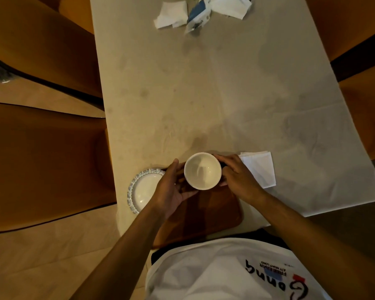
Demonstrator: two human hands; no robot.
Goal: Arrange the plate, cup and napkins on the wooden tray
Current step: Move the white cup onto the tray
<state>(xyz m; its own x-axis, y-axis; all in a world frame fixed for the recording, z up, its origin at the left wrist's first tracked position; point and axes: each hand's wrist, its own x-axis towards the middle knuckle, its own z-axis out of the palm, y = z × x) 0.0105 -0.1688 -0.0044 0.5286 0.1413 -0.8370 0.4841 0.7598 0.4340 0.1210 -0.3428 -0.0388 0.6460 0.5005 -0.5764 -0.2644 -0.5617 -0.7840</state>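
A white cup (202, 171) is held over the far edge of the dark wooden tray (206, 211). My left hand (172, 187) cups its left side and underside. My right hand (238, 177) grips its right side, where the handle is hidden. I cannot tell whether the cup rests on the tray or hangs just above it. A white plate with a blue patterned rim (142, 189) lies on the table left of the tray, partly under my left hand. A folded white napkin (261, 169) lies to the right of the tray, beside my right hand.
The table (204, 94) wears a pale cloth. At its far end lie loose white napkins (171, 15) and a blue-and-white tissue pack (197, 15). Orange-brown chairs (46, 148) stand along the left side, and another sits at the right.
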